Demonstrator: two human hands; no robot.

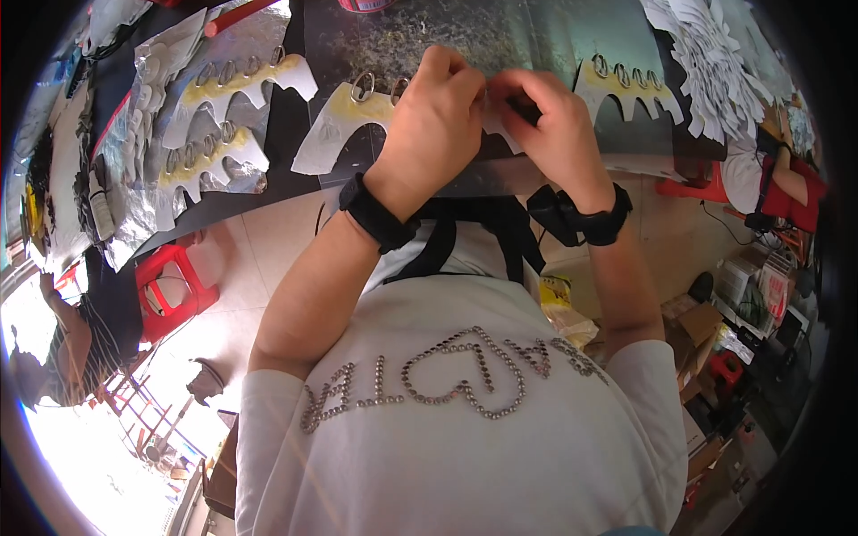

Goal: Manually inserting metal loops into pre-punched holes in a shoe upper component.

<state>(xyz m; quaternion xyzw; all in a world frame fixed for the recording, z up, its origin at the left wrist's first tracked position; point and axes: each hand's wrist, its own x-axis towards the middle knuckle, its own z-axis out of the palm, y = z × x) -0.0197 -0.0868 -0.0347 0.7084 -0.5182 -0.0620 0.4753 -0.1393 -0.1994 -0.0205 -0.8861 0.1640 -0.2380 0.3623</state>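
A white scalloped piece point(332, 136) with a yellowish glue-like band lies at the table's near edge. Metal rings point(364, 87) stand along its band. Over its middle and right part are my two hands, close together. The fingers of my left hand point(435, 127) are curled tight, the tips turned away from view. My right hand point(559, 134) pinches with thumb and forefinger right beside the left fingertips. Whatever sits between either hand's fingers is hidden. To the right lies a similar white piece point(617, 87) with several rings upright on it.
On the left, two more ringed white pieces point(243, 87) rest on crinkled foil point(255, 179). Stacked white pieces point(706, 67) fill the far right of the black table point(572, 36). A red can point(365, 4) stands at the back. Red stools point(174, 286) and another person's arm point(791, 179) are nearby.
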